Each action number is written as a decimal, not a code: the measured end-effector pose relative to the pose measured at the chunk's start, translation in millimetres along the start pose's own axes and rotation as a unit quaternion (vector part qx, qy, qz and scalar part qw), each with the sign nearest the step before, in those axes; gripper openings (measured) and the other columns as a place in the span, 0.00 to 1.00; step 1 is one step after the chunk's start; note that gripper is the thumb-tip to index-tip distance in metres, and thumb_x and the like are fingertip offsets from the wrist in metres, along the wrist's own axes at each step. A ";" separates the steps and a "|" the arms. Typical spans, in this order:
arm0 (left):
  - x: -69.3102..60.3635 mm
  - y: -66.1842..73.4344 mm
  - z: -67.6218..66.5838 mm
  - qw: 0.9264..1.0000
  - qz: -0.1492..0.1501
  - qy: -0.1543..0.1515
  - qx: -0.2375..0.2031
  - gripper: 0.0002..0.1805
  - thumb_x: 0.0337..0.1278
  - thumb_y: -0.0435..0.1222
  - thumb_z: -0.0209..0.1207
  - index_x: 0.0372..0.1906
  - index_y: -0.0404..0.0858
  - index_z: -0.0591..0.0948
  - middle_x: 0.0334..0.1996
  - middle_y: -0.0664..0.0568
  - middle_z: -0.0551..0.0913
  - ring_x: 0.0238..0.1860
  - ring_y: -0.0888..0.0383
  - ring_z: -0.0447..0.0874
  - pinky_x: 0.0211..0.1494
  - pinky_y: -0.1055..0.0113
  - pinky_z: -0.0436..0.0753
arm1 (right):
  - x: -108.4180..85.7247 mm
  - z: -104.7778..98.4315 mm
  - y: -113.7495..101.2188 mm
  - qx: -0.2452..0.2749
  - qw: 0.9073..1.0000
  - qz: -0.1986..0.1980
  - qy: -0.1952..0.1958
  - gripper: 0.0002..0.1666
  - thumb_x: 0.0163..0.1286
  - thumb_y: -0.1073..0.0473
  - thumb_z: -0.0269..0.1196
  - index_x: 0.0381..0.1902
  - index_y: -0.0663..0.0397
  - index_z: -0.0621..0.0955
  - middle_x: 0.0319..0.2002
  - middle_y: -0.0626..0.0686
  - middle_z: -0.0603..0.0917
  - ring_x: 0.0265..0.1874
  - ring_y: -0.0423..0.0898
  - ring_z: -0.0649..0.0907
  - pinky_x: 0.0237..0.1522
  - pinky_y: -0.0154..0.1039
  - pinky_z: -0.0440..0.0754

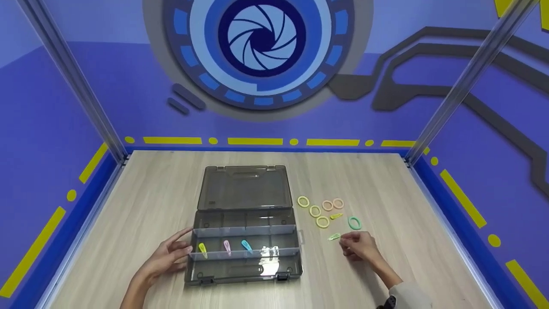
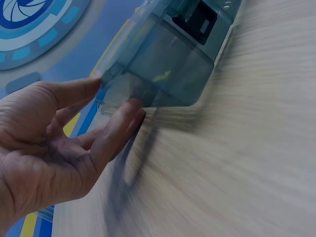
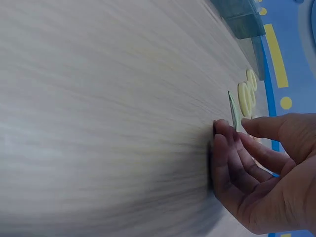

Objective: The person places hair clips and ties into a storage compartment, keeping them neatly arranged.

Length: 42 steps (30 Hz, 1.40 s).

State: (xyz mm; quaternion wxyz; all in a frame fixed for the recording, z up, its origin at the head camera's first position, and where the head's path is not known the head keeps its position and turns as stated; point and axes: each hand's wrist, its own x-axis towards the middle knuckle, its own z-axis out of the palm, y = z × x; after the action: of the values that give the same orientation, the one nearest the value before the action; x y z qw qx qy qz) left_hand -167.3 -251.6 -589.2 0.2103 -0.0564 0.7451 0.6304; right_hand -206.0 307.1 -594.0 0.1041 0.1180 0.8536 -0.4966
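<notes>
The right hand (image 1: 360,245) holds a green clip (image 1: 334,237) in its grip, thumb and a finger closed to a pinch on one end, while the other end juts out towards the box (image 1: 281,241). The clip is to the right of the box, low over the desk (image 1: 150,210); whether it touches the wood I cannot tell. The left hand (image 1: 165,257) is at the box's left side, its grip loosely spread, with fingertips touching the wall and nothing pinched. The box stands with its lid (image 1: 245,189) folded back, away from the person, and two clear dividers split it into three long rows. In the middle row, apart from each other, lie a yellow clip (image 1: 203,249), a pink clip (image 1: 227,246) and a blue clip (image 1: 246,245), in that order from the left. Between the box and the right hand's far side, three yellow rings (image 1: 322,227) run in a slanting line, with two peach rings (image 1: 338,208) side by side next to them. A second yellow clip (image 1: 336,216) lies just below the peach rings, and a green ring (image 1: 360,224) lies just beyond the right hand
</notes>
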 end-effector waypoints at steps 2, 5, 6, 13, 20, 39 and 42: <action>0.7 0.9 -0.4 1.000 0.001 0.002 -0.002 0.41 0.72 0.41 0.60 0.82 0.43 0.55 0.67 0.30 0.66 0.65 0.40 0.77 0.60 0.46 0.85 | 2.3 2.5 -1.0 0.004 1.000 -0.008 0.013 0.11 0.68 0.64 0.66 0.44 0.67 0.86 0.25 0.53 0.86 0.23 0.43 0.85 0.23 0.35 0.84; 2.2 1.3 -0.6 1.000 0.002 0.003 -0.005 0.40 0.73 0.41 0.60 0.82 0.43 0.54 0.69 0.28 0.65 0.67 0.34 0.74 0.61 0.44 0.84 | 4.7 5.9 -3.0 0.002 0.999 -0.020 0.032 0.11 0.66 0.64 0.69 0.42 0.67 0.86 0.24 0.53 0.86 0.22 0.43 0.85 0.22 0.36 0.84; 2.8 1.8 -0.5 1.000 0.001 0.003 -0.005 0.41 0.73 0.42 0.60 0.82 0.43 0.54 0.69 0.28 0.64 0.68 0.34 0.74 0.60 0.44 0.84 | 5.3 6.8 -3.5 -0.002 0.999 -0.022 0.039 0.10 0.65 0.63 0.69 0.41 0.66 0.87 0.24 0.53 0.86 0.21 0.43 0.85 0.21 0.36 0.84; 5.6 1.6 -0.6 1.000 -0.018 0.010 -0.003 0.42 0.71 0.44 0.61 0.82 0.44 0.55 0.68 0.32 0.65 0.65 0.41 0.78 0.58 0.47 0.85 | 8.8 15.6 -3.6 -0.058 0.994 -0.028 0.085 0.09 0.64 0.58 0.71 0.34 0.61 0.87 0.21 0.51 0.85 0.17 0.42 0.83 0.18 0.34 0.81; 3.2 0.0 0.5 1.000 -0.020 0.015 -0.005 0.42 0.71 0.43 0.62 0.82 0.44 0.56 0.68 0.31 0.66 0.64 0.41 0.78 0.60 0.45 0.85 | 9.2 22.7 -5.5 -0.110 0.987 -0.035 0.112 0.15 0.62 0.51 0.74 0.30 0.58 0.86 0.18 0.48 0.83 0.14 0.41 0.81 0.14 0.32 0.77; 1.8 0.0 4.0 1.000 -0.021 0.023 -0.004 0.42 0.69 0.43 0.63 0.81 0.45 0.57 0.68 0.30 0.65 0.65 0.40 0.77 0.60 0.43 0.84 | 4.1 18.4 -7.7 -0.119 0.987 -0.052 0.099 0.11 0.57 0.60 0.75 0.35 0.62 0.87 0.21 0.49 0.86 0.17 0.41 0.83 0.17 0.32 0.79; 3.0 -0.9 5.9 0.999 -0.025 0.027 -0.007 0.42 0.69 0.44 0.64 0.81 0.45 0.57 0.67 0.31 0.67 0.65 0.40 0.77 0.60 0.42 0.83 | 1.1 15.9 -7.7 -0.122 0.986 -0.059 0.093 0.10 0.58 0.63 0.74 0.36 0.63 0.88 0.22 0.50 0.87 0.18 0.41 0.83 0.17 0.32 0.79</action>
State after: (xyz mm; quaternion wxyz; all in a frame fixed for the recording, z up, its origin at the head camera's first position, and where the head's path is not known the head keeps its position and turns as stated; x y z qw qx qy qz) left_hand -168.3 -245.5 -591.8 0.2055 -0.0934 0.7442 0.6287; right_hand -208.4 289.6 -595.8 0.0087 0.0999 0.9190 -0.3812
